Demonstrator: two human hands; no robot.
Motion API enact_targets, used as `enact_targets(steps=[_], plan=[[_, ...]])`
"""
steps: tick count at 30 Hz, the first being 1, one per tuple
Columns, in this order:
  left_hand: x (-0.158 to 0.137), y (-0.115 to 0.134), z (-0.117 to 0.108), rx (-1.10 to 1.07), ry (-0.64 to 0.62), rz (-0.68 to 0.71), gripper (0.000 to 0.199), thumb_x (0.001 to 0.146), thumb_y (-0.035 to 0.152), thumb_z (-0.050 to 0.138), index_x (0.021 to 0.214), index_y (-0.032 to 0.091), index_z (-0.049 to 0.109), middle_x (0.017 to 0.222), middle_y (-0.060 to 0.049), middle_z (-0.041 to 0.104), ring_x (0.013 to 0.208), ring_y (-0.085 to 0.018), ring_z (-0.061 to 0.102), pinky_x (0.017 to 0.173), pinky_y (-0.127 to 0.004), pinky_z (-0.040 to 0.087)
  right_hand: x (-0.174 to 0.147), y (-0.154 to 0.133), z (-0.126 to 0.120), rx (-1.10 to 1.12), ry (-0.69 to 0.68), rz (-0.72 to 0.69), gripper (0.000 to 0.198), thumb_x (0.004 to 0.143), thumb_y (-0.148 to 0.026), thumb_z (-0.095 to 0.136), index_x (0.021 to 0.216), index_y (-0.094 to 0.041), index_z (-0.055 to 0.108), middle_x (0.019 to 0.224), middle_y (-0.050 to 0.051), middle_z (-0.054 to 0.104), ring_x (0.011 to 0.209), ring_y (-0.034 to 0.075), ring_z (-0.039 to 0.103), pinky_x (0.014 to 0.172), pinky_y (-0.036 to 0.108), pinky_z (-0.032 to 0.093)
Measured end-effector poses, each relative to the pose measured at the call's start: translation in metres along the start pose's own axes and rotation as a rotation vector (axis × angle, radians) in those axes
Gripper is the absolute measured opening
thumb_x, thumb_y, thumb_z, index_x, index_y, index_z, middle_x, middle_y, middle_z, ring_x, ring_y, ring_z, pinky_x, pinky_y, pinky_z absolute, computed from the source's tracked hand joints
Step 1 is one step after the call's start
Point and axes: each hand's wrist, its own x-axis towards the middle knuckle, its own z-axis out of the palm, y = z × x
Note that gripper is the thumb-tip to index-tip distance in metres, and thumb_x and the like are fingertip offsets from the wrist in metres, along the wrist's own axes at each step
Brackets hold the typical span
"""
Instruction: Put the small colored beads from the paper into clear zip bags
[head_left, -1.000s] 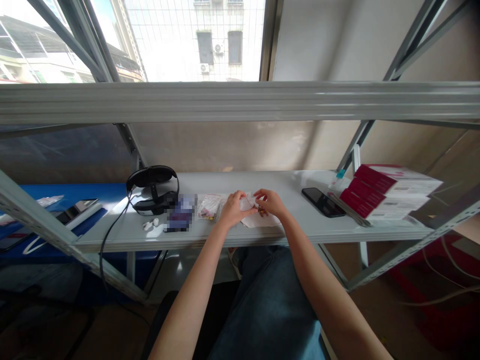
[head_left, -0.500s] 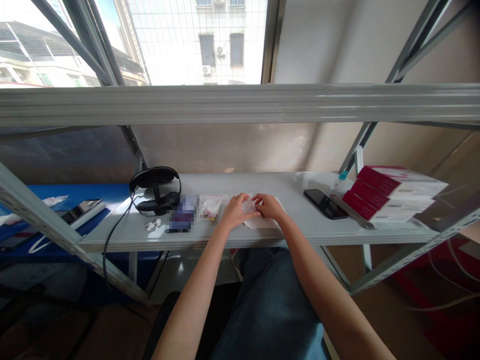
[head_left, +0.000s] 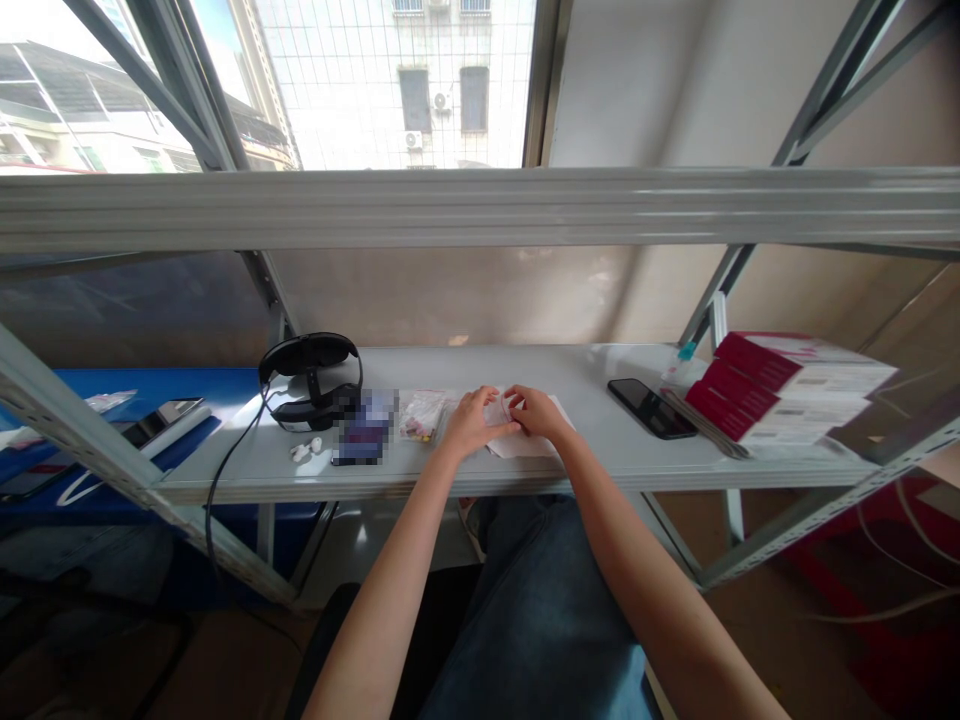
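Observation:
Both my hands rest over a white sheet of paper [head_left: 521, 446] near the shelf's front edge. My left hand [head_left: 472, 424] lies at the sheet's left side, its thumb stretched toward my right hand and apart from its bent fingers. Close beside it, my right hand [head_left: 538, 412] has its thumb and index finger drawn together in a pinch above the paper. Whatever is between those fingertips is too small to make out. Just left of my left hand lies a clear plastic bag [head_left: 424, 415] with small coloured pieces in it.
On the grey shelf [head_left: 585, 375] stand a black headset [head_left: 311, 380] with a cable, white earbuds [head_left: 306, 450] and a blurred-out phone-like item [head_left: 366, 428]. To the right lie a black phone [head_left: 651, 408] and stacked red-and-white boxes [head_left: 780, 385]. A metal beam [head_left: 480, 208] crosses ahead.
Almost nothing differs. My hands keep their place over the paper, with at most a slight shift of the right fingers.

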Motion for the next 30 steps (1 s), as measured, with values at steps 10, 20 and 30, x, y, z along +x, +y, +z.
enact_targets(steps=[10,20,30], plan=[[0.001,-0.002,0.001,-0.029,0.010,-0.009,0.059,0.060,0.051,0.069,0.107,0.022,0.048,0.101,-0.006,0.059,0.097,-0.021,0.055,0.084,-0.034,0.043,-0.004,-0.003,-0.007,0.203,0.059,-0.014,0.036,0.071,-0.014,0.051,0.106,-0.022,0.053,0.086,0.001,0.062,0.057,0.008,0.053,0.053,0.019,0.040],[0.002,-0.005,0.003,-0.016,0.042,0.008,0.050,0.062,0.044,0.070,0.101,0.021,0.050,0.096,-0.003,0.059,0.092,-0.018,0.055,0.079,-0.031,0.043,-0.007,-0.009,-0.014,0.476,0.009,-0.008,0.033,0.071,-0.021,0.055,0.103,-0.020,0.056,0.087,0.004,0.062,0.049,0.007,0.051,0.039,0.017,0.039],[0.003,-0.012,0.004,-0.004,0.049,0.030,0.052,0.058,0.042,0.074,0.101,0.021,0.053,0.098,-0.004,0.059,0.093,-0.019,0.055,0.082,-0.031,0.042,-0.009,-0.001,-0.012,0.408,-0.097,0.009,0.033,0.064,-0.008,0.055,0.095,-0.019,0.055,0.080,0.000,0.064,0.041,0.004,0.049,0.037,0.015,0.038]])
